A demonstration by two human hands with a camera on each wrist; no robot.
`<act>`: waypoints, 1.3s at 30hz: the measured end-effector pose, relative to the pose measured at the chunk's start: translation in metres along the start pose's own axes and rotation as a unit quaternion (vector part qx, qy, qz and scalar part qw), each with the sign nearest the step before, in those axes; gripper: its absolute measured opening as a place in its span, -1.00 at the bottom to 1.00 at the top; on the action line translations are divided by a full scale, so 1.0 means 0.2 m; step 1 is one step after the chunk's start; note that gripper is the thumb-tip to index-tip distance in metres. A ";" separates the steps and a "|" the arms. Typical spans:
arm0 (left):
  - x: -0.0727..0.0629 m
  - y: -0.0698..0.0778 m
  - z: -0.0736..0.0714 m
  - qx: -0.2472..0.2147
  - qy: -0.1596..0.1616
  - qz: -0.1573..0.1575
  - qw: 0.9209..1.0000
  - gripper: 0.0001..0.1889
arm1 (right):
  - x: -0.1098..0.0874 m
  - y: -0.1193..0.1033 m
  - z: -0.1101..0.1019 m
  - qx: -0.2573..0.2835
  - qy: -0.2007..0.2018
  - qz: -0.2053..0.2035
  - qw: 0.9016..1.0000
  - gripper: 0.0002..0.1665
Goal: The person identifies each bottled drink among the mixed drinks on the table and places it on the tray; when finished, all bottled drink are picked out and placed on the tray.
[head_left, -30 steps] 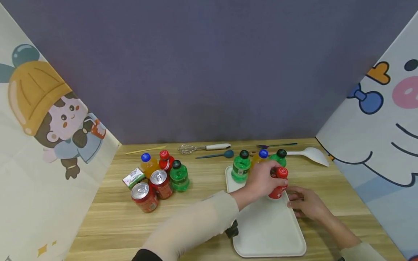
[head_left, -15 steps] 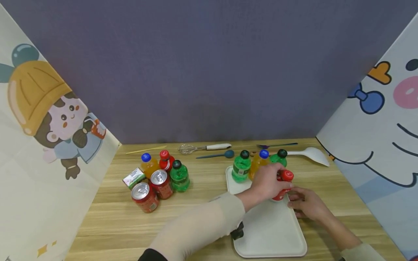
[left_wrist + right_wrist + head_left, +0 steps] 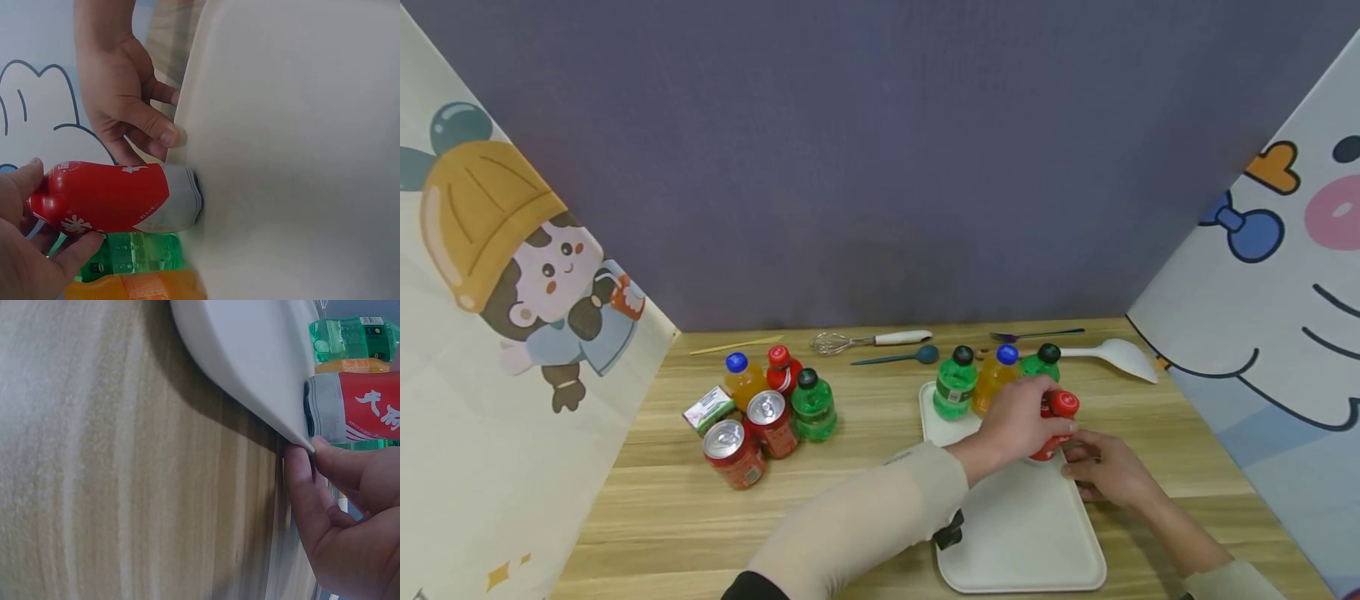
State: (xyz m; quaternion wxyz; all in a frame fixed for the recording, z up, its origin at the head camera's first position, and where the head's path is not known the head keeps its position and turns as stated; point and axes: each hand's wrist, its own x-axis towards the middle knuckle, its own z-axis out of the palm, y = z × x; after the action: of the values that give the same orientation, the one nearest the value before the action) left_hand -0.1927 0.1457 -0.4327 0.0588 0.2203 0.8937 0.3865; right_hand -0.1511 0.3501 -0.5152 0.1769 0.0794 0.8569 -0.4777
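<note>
My left hand (image 3: 1018, 417) grips a red drink bottle (image 3: 103, 197) with a red cap around its upper part. The bottle stands upright, its silvery base at the white tray (image 3: 1022, 533) near the right rim. Thumb and fingers of my right hand (image 3: 1108, 471) pinch that rim; the right wrist view shows the thumb above the tray edge and a finger below. Behind the red bottle, a green bottle (image 3: 955, 387), an orange bottle with a blue cap (image 3: 995, 382) and a second green bottle (image 3: 1042, 362) line the tray's far end. My left hand partly hides them.
Left on the wooden table (image 3: 865, 417) stand two red cans (image 3: 733, 454), a green bottle (image 3: 813, 407), an orange bottle (image 3: 744, 382), a red bottle (image 3: 782, 372) and a small carton (image 3: 708, 408). Along the back lie a whisk (image 3: 872, 340), blue spoon (image 3: 898, 357), fork (image 3: 1037, 334) and white ladle (image 3: 1120, 357).
My left hand has shifted the red bottle to the right, toward the tray's right rim and my right hand. The right hand has stayed at the rim.
</note>
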 end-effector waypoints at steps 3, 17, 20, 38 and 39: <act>0.00 0.00 0.00 0.006 -0.003 0.005 1.000 -0.57 | 0.00 -0.01 0.00 -0.003 -0.001 0.001 1.000 -0.19; -0.09 -0.01 -0.07 0.022 -0.048 0.056 0.997 -0.28 | 0.00 0.00 0.00 -0.007 0.006 0.002 1.000 -0.21; -0.13 -0.01 -0.10 0.023 -0.053 0.068 0.996 -0.27 | 0.00 0.01 0.00 -0.012 0.007 0.002 1.000 -0.19; -0.38 -0.08 -0.52 -0.041 -0.052 0.088 0.994 -0.66 | 0.00 0.00 0.00 -0.017 0.004 0.011 1.000 -0.17; -0.40 -0.09 -0.55 -0.041 -0.048 0.091 0.994 -0.67 | 0.01 0.00 0.00 -0.018 0.004 0.010 1.000 -0.18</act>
State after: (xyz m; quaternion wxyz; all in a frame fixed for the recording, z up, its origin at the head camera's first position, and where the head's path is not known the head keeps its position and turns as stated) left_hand -0.1575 0.0268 -0.3749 0.0753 0.3160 0.8497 0.4153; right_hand -0.1524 0.3496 -0.5150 0.1800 0.0869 0.8653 -0.4597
